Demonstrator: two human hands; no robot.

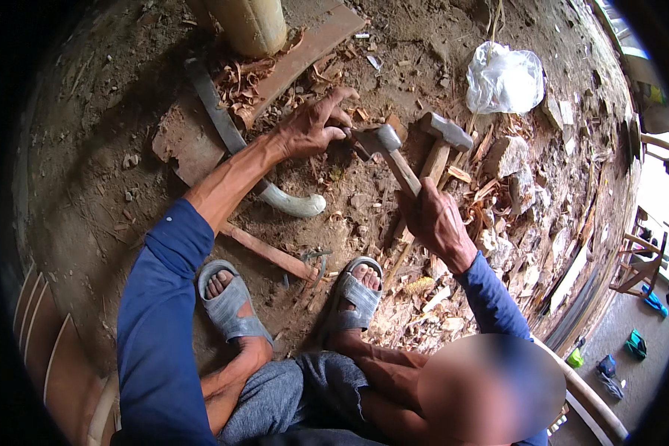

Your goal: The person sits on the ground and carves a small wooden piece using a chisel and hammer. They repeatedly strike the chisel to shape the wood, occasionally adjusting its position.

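My right hand is wrapped round the wooden handle of a small hatchet, its metal head raised over the dirt and its blade facing left. My left hand reaches in from the left, with thumb and bent fingers drawn together at the blade's edge. Whatever lies between those fingertips is too small and dark to make out. Right beside the hatchet rests a hammer, its handle running down past my right hand. Beneath my left forearm lies a large curved knife with a pale handle.
A wooden-handled tool lies on the ground near my sandalled feet. Upright at the top stands a thick pale post, by a plank and shavings. A clear plastic bag sits at upper right, above stones and wood chips.
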